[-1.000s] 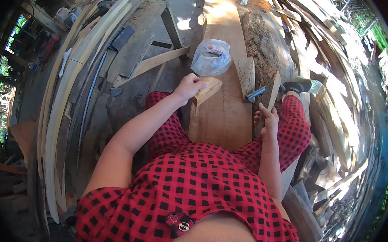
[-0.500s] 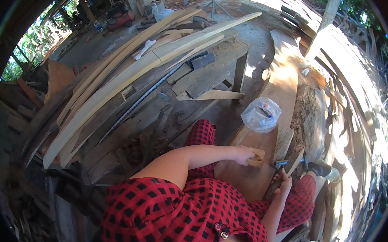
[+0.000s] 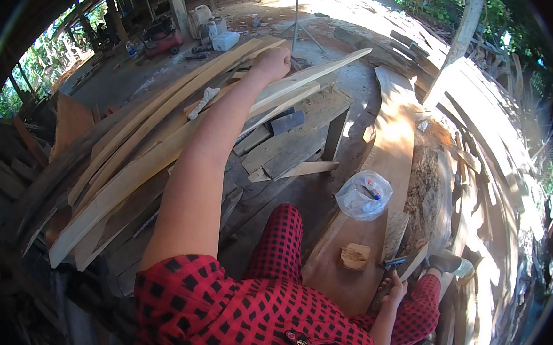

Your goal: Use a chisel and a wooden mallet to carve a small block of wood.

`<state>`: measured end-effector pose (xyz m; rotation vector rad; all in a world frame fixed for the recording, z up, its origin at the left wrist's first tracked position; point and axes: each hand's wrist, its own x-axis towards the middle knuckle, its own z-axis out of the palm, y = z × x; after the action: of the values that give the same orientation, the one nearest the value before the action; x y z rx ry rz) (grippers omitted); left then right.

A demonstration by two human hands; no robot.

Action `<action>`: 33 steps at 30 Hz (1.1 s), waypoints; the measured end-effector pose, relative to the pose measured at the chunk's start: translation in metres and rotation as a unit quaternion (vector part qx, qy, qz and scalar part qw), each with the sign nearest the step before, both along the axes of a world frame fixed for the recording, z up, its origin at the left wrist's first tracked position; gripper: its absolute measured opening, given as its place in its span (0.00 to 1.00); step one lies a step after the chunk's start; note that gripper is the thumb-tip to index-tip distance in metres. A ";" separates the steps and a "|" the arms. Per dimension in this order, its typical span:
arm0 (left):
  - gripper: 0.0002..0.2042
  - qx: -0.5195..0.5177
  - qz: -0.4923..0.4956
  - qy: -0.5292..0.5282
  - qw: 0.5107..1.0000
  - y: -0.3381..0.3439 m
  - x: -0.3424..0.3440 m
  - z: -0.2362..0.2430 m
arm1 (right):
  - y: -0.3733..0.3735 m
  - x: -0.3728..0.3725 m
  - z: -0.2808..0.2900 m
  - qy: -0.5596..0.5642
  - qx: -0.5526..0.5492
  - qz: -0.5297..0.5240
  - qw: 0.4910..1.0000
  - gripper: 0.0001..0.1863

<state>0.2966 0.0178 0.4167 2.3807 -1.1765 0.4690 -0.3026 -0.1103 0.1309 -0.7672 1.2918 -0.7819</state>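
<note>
My left hand (image 3: 272, 64) is stretched far forward over the far ends of the long curved boards (image 3: 233, 60). Its fingers are curled closed, and whatever they hold, if anything, is hidden. A small wooden block (image 3: 354, 257) lies alone on the broad brown plank (image 3: 346, 283) in front of me. Low on the right, my right hand (image 3: 396, 290) is closed around a hammer-like tool (image 3: 394, 263). Its dark cylindrical metal head shows above the fingers, while the grip is mostly hidden. Beside that head, a narrow wood strip (image 3: 415, 262) leans.
A clear plastic bag (image 3: 364, 195) with small items sits on the plank. A white cloth-like scrap (image 3: 203, 102) lies among the boards. Rough timber (image 3: 432, 190) and offcuts line the right. A red compressor (image 3: 162, 39), white jugs (image 3: 227, 41) and a tripod (image 3: 295, 28) stand farther back.
My left hand has left the wooden block on the plank and reached forward and left over the boards. My right hand stays low by the plank with the tool. The view has tilted up slightly.
</note>
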 end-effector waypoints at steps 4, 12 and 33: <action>0.19 0.065 0.076 0.059 0.993 -0.008 0.048 -0.018 | -0.002 0.001 -0.003 -0.006 0.014 -0.006 1.000 0.14; 0.19 0.122 0.127 0.081 0.981 -0.048 0.072 -0.037 | -0.004 0.004 -0.009 0.014 0.022 0.020 0.999 0.13; 0.18 -0.488 -0.233 0.186 0.821 0.042 -0.021 0.097 | 0.012 -0.006 -0.004 -0.001 -0.042 0.051 0.998 0.14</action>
<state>0.2758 0.0599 0.5141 1.1747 -0.9426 0.2992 -0.3087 -0.0980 0.1272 -0.8924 1.2142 -0.7579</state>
